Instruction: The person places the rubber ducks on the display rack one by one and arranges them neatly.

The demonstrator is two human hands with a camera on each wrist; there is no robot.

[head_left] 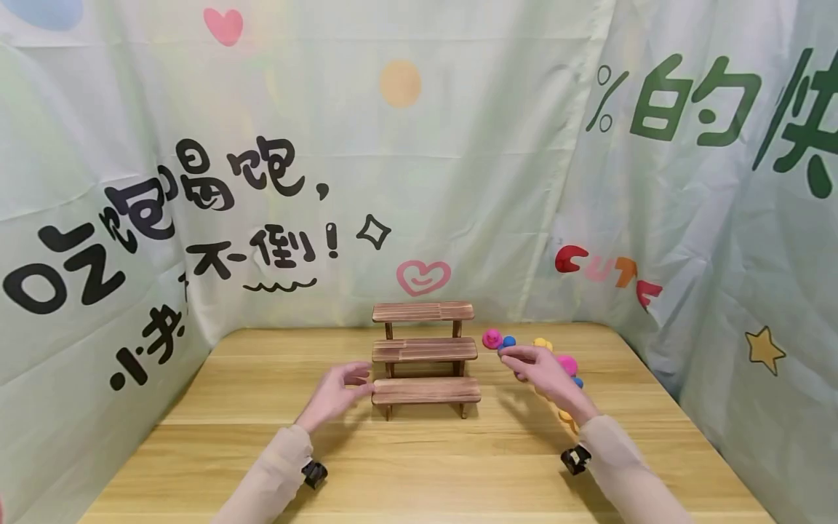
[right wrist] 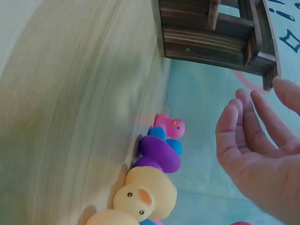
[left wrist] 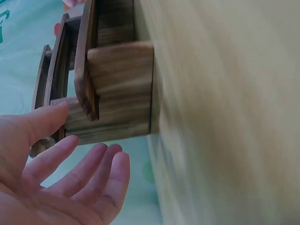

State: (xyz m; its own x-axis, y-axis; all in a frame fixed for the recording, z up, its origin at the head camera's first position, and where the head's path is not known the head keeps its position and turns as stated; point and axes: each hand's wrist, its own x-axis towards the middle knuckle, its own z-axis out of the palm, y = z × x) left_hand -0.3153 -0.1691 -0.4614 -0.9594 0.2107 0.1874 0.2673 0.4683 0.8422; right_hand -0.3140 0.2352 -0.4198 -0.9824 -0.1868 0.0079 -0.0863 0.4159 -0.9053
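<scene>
At the left end of the stand: left hand point(head_left: 335, 393), holding nothing, thumb and fingers apart and loosely bent, thumb tip close by the lowest shelf; contact cannot be told. Off the stand's right end, across a gap: right hand point(head_left: 540, 371), likewise holding nothing, fingers extended and apart from the thumb.

Handling, by judgement: the work in hand looks like bracing the stand from both ends. Best done with hands at matching height, on the solid end pieces rather than the top shelf, pressure even from each side so that it does not twist. The right hand would need to draw inward, kept clear of the toys.

Item: wooden stand point(head_left: 424, 350), three tiers, upright near the middle of the bench point(head_left: 419, 466), toward the back. Brown, streaked grain, darker on the supports; lowest shelf in front, highest at rear; corners rounded. Left wrist view shows a broad side panel.

Adjacent, right of the stand, in a row: pink duck point(right wrist: 168, 125), blue toy point(head_left: 508, 342), purple toy point(right wrist: 159, 153), yellow duck point(right wrist: 133, 203); others partly hidden.

Behind: pale printed curtain point(head_left: 478, 182).
</scene>
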